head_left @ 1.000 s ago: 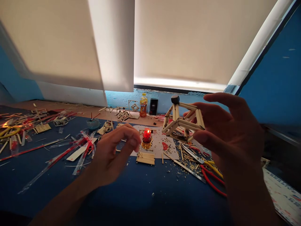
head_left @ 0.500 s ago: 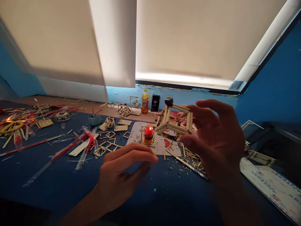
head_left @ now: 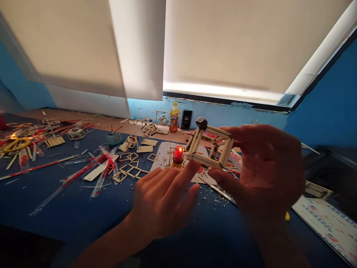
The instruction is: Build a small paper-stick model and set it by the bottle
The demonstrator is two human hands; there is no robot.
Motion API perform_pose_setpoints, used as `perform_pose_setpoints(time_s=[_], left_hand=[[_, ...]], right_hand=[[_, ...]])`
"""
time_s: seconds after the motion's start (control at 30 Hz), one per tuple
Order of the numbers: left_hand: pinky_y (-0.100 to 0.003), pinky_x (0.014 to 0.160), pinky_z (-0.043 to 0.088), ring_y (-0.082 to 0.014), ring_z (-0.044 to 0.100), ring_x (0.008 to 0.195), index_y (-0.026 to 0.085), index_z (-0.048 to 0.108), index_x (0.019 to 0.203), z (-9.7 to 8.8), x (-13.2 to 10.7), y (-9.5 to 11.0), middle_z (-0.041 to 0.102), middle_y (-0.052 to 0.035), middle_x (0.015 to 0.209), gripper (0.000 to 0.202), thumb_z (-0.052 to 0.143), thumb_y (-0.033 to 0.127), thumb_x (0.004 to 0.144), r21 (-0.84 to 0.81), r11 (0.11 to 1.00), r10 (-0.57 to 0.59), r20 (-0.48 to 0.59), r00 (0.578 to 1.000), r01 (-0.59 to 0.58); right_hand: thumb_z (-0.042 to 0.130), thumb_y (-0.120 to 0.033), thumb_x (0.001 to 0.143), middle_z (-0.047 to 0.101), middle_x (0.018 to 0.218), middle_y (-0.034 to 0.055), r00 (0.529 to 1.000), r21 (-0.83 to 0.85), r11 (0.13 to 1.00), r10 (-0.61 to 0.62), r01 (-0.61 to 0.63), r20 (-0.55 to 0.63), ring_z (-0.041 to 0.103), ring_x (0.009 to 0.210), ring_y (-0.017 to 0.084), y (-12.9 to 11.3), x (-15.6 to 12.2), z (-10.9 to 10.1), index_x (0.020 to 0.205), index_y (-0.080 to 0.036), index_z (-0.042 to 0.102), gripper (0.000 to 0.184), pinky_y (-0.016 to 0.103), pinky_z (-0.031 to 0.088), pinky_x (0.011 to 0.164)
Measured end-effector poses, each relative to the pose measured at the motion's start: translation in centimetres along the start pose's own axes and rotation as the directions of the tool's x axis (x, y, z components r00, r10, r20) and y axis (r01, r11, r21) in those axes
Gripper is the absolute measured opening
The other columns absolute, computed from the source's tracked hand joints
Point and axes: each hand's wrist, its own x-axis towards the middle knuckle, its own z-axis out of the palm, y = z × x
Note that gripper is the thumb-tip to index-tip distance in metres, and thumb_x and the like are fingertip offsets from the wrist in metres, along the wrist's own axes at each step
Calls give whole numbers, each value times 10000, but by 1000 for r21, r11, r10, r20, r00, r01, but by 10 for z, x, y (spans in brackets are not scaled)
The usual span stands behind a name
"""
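My right hand (head_left: 270,167) holds a small box-shaped frame of short wooden sticks (head_left: 208,160) up in the air, pinched at its right side between thumb and fingers. A dark rounded lump (head_left: 201,123) sits on the frame's upper left corner, and some joints look blackened. My left hand (head_left: 164,201) is just below, its index finger stretched to the frame's lower left edge; whether it touches I cannot tell. Its thumb stands apart and nothing is in it. Behind the hands a lit red candle (head_left: 177,155) stands on a pale board (head_left: 160,152).
Stick squares (head_left: 131,170) and plastic-wrapped red strips (head_left: 103,163) lie left on the blue table (head_left: 69,212). At the back are a drink bottle (head_left: 174,118) and a glass bowl (head_left: 113,139). Yellow-handled scissors (head_left: 16,145) lie far left; a printed white panel (head_left: 326,219) lies right.
My left hand has risen toward the frame, its index finger now stretched to the lower left edge. My right hand has moved slightly right and turned the frame a little, still gripping it.
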Motion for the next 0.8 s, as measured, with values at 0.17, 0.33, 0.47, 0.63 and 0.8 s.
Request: perform_pose_setpoints(time_s=[0.17,0.33,0.47,0.63,0.8], left_hand=[[-315,551,465,-131,651,598,76,566,1370,0,0,1,718,24,772,443,661,221,963,50,999,1,37,999,-3],[-324,553,453,-141,651,582,102,601,1313,-3,-1,2,726,22,751,388,684,217,952,125,991,31,51,998,-38],[-322,532,424,-140,634,548,114,613,1302,-5,0,1,711,32,713,414,712,142,901,196,975,94,55,994,-103],[-324,525,403,-144,645,560,125,612,1312,-5,-1,-2,724,32,729,422,705,137,901,213,971,96,79,992,-111],[-320,527,405,-137,632,546,135,608,1342,-3,-3,-6,727,34,727,447,694,120,903,203,972,106,82,991,-121]], right_hand=[[931,-126,616,702,1142,64,998,-15,998,-65,64,-16,683,1068,354,3,2,0,1279,-289,700,721,527,545,814],[931,-107,615,667,1180,51,998,-29,998,-63,62,-15,686,1091,354,1,2,0,1293,-303,706,740,523,550,816],[934,-100,609,660,1190,47,998,-26,998,-52,51,-23,678,1106,347,0,1,0,1299,-302,703,754,531,558,856],[935,-89,604,650,1226,23,999,-32,999,-33,32,-29,674,1104,317,-2,0,2,1295,-316,697,765,491,564,852],[931,-109,625,675,1201,-5,999,-36,999,22,-23,-48,673,1125,296,-5,-1,3,1258,-356,695,719,471,571,860]])
